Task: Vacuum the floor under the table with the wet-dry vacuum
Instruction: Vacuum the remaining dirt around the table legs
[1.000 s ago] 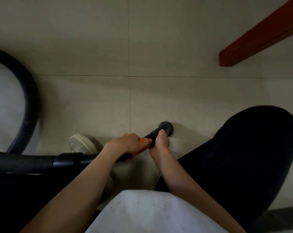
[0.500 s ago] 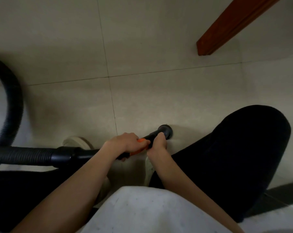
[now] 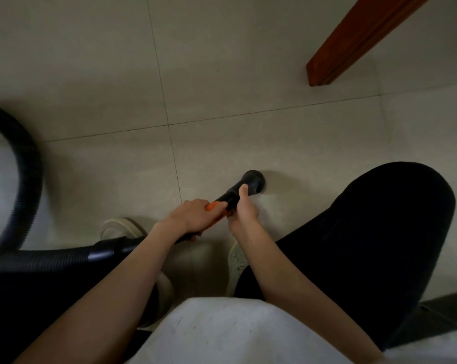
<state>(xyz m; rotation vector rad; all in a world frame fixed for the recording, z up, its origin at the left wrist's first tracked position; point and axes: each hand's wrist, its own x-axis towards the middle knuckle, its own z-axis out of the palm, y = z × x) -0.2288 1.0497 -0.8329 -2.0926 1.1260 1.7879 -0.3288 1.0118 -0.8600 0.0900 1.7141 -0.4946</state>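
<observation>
Left hand (image 3: pixel 193 216) wraps its fingers around the orange section of the nozzle (image 3: pixel 249 183). Right hand (image 3: pixel 241 211) clamps the black section just ahead, thumb lying along it. The nozzle mouth meets the tiled floor (image 3: pixel 248 74) beyond the fingertips. The hose (image 3: pixel 30 177) trails behind the left wrist. A wooden table leg (image 3: pixel 353 40) stands well ahead.

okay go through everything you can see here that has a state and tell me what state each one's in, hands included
Nozzle: mouth down at the floor tile, held by both hands.
Left hand: grips the wand at its orange part.
Right hand: grips the wand nearer the nozzle, thumb along it.
Hose: attached to the wand, curving in a loop at left.
Table leg: standing on the floor, apart from the nozzle.
Knee: bent, beside the nozzle.
</observation>
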